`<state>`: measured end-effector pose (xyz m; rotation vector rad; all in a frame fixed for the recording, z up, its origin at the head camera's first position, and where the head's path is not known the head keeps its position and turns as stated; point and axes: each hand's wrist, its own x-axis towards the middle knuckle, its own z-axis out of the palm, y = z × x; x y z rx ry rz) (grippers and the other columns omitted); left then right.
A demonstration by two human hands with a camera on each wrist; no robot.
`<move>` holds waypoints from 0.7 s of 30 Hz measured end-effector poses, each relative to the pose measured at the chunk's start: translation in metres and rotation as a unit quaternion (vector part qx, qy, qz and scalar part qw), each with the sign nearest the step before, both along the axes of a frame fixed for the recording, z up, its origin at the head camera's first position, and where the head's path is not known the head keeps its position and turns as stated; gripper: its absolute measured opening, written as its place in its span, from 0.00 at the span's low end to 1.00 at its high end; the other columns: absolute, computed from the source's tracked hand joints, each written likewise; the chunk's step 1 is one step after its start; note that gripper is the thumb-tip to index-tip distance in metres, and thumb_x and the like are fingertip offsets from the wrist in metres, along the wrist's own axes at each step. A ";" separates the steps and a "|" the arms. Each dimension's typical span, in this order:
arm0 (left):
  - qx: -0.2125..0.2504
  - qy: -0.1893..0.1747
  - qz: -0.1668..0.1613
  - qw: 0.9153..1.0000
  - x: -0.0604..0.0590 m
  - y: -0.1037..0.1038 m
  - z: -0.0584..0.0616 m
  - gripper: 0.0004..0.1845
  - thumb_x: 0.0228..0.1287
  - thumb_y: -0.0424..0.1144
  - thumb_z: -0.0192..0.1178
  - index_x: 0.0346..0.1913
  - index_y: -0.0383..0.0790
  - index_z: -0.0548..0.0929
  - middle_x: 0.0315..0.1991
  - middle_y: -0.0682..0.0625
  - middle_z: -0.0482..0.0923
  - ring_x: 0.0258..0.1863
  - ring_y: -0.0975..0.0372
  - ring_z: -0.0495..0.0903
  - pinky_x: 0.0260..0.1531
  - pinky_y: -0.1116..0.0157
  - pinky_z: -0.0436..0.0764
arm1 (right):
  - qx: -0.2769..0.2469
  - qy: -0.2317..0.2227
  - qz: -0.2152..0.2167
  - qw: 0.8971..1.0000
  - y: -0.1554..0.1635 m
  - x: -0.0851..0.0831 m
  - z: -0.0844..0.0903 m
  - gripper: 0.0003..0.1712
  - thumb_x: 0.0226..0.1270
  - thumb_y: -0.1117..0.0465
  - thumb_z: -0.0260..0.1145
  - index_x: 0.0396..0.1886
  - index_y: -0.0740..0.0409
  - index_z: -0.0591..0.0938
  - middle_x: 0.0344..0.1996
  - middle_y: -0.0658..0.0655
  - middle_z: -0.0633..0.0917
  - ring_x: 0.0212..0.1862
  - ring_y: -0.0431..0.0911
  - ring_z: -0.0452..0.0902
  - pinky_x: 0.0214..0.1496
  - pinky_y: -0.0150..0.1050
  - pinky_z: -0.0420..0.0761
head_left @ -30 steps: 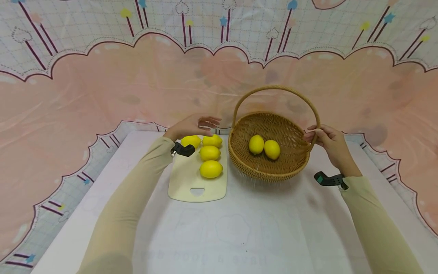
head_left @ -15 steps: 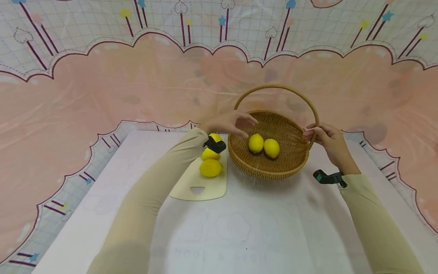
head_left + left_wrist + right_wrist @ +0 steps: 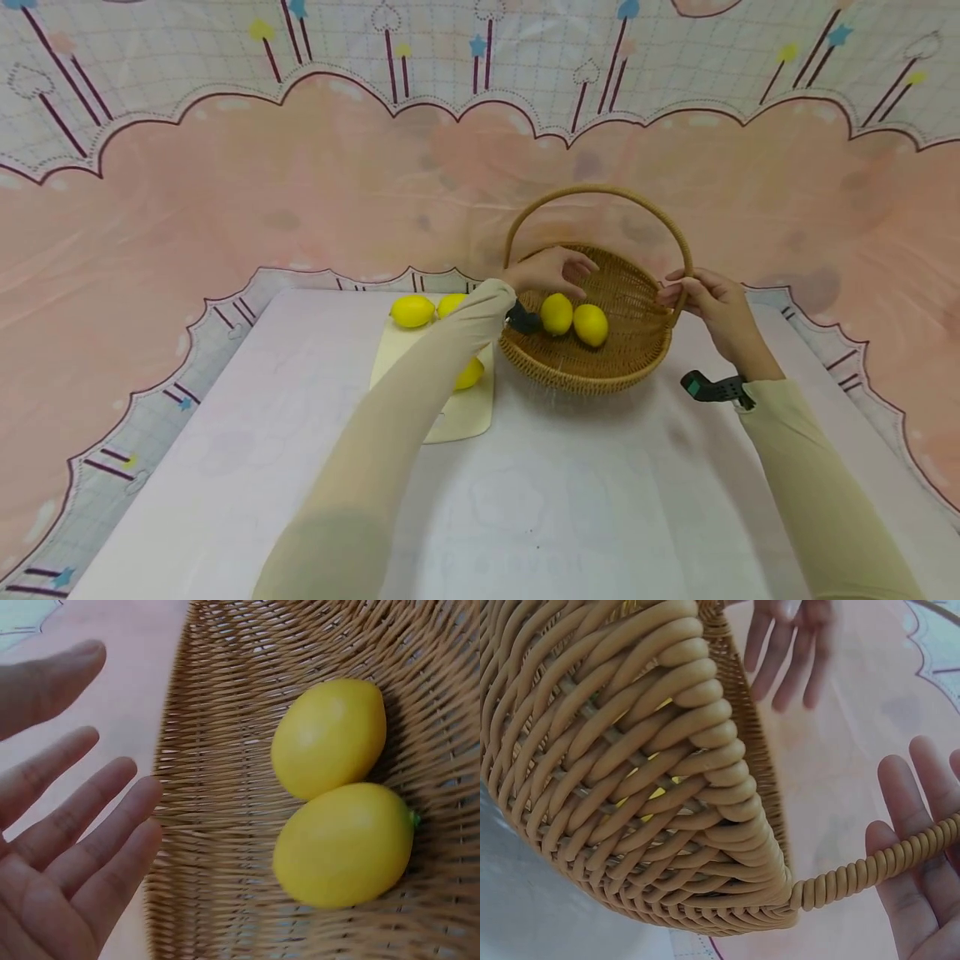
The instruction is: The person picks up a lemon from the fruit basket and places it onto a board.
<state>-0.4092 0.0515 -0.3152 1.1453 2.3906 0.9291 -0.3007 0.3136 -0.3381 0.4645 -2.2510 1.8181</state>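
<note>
A wicker basket (image 3: 585,367) with a tall arched handle stands tilted toward me, with two lemons (image 3: 591,325) side by side inside it. My left hand (image 3: 553,271) hovers over the basket's left part, fingers spread and holding nothing. In the left wrist view, both lemons (image 3: 345,844) lie apart from that hand's fingertips. At the basket's right side, my right hand (image 3: 716,312) holds the lower end of the handle. The right wrist view shows its fingers behind the wrapped handle (image 3: 870,870); the thumb is out of sight there.
Left of the basket lies a cream cutting board (image 3: 468,425) bearing lemons (image 3: 412,311), partly covered by my left sleeve. A white cloth (image 3: 562,492) covers the table, and a pink patterned cloth (image 3: 337,192) hangs behind.
My left hand has moved right, from above the lemons on the cutting board to over the basket. My right hand stays at the handle, and the basket keeps its place.
</note>
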 end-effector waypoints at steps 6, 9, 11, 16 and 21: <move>-0.024 -0.005 0.026 0.999 -0.005 0.016 -0.015 0.28 0.62 0.38 0.62 0.65 0.38 0.70 0.64 0.42 0.70 0.61 0.53 0.71 0.60 0.62 0.74 | 0.006 -0.001 -0.002 1.000 -0.001 -0.001 0.001 0.23 0.71 0.54 0.53 0.50 0.72 0.75 0.33 0.43 0.86 0.37 0.34 0.83 0.44 0.23 0.81; -0.048 -0.011 0.038 0.998 -0.005 0.024 -0.021 0.29 0.62 0.38 0.62 0.66 0.40 0.69 0.64 0.44 0.69 0.61 0.54 0.70 0.60 0.61 0.73 | -0.001 0.003 0.005 1.000 -0.001 -0.002 0.001 0.21 0.71 0.55 0.53 0.49 0.71 0.76 0.32 0.43 0.86 0.37 0.34 0.83 0.44 0.23 0.81; -0.068 -0.009 0.043 0.997 -0.006 0.027 -0.025 0.29 0.62 0.39 0.62 0.66 0.41 0.68 0.65 0.45 0.69 0.61 0.55 0.70 0.59 0.62 0.73 | -0.004 0.005 0.008 1.000 0.000 -0.003 0.001 0.20 0.71 0.55 0.53 0.49 0.69 0.76 0.32 0.44 0.86 0.37 0.35 0.83 0.44 0.23 0.81; -0.102 -0.010 0.045 0.994 -0.009 0.032 -0.034 0.31 0.61 0.41 0.62 0.67 0.43 0.67 0.65 0.48 0.69 0.61 0.58 0.71 0.59 0.63 0.74 | -0.007 0.004 0.015 1.000 0.000 -0.003 -0.001 0.16 0.71 0.55 0.52 0.46 0.59 0.80 0.32 0.45 0.86 0.37 0.35 0.83 0.44 0.25 0.81; -0.106 -0.020 0.043 0.993 -0.010 0.033 -0.040 0.31 0.61 0.40 0.63 0.67 0.44 0.68 0.66 0.48 0.68 0.61 0.57 0.70 0.59 0.63 0.74 | -0.012 0.011 0.019 1.000 -0.002 -0.004 0.000 0.14 0.72 0.57 0.52 0.46 0.59 0.80 0.31 0.46 0.86 0.37 0.35 0.83 0.44 0.24 0.82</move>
